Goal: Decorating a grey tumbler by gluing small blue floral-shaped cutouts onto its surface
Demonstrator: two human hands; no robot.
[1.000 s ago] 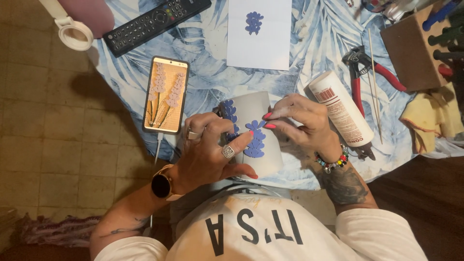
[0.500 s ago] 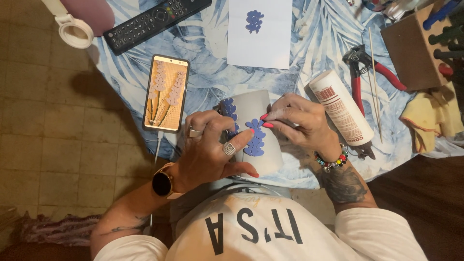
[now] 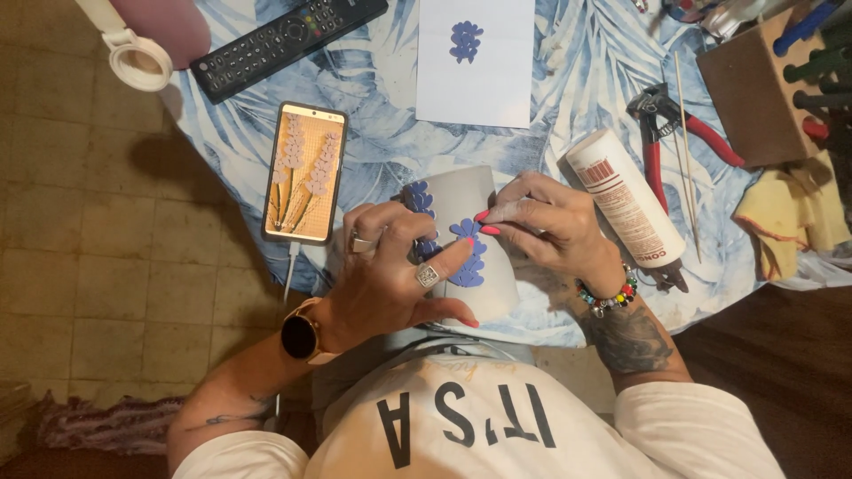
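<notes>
- Head view: my left hand point(image 3: 390, 275) lies over the grey card point(image 3: 470, 244) at centre frame, fingers curled and pressed down on its left half, index finger stretched toward 2 o'clock with its tip against the blue petal cutouts point(image 3: 469, 253).
- My right hand point(image 3: 546, 226) comes in from 3 o'clock, thumb and index pinched together on a small blue petal right at the top of the cutout stack, touching the card.
- A second blue cluster point(image 3: 417, 200) sits on the card at 11 o'clock from my left knuckles, partly hidden by them.
- Handling, my read: card is light and semi-stiff, bends if lifted by one corner; hold flat with the palm, grip by the edges. Petals look thin, soft and easy to crease, so fingertip pinch only at a lobe edge. If glue is wet they will slide; cannot tell from here.
- Around: phone point(image 3: 304, 173) at 9 o'clock of the card, screen showing a lavender-type flower picture, cable leaving its lower end.
- Glue bottle point(image 3: 626, 200) lies on its side at 3 o'clock, just beside my right hand, not touching.
- White sheet point(image 3: 475, 80) with one blue cutout at 12 o'clock; remote point(image 3: 288, 40) at 11 o'clock.
- Red-handled pliers point(image 3: 674, 120) and thin wooden skewers point(image 3: 685, 151) at 2 o'clock, yellow cloth point(image 3: 790, 208) further right.
- All on a blue leaf-print tablecloth point(image 3: 568, 71).
</notes>
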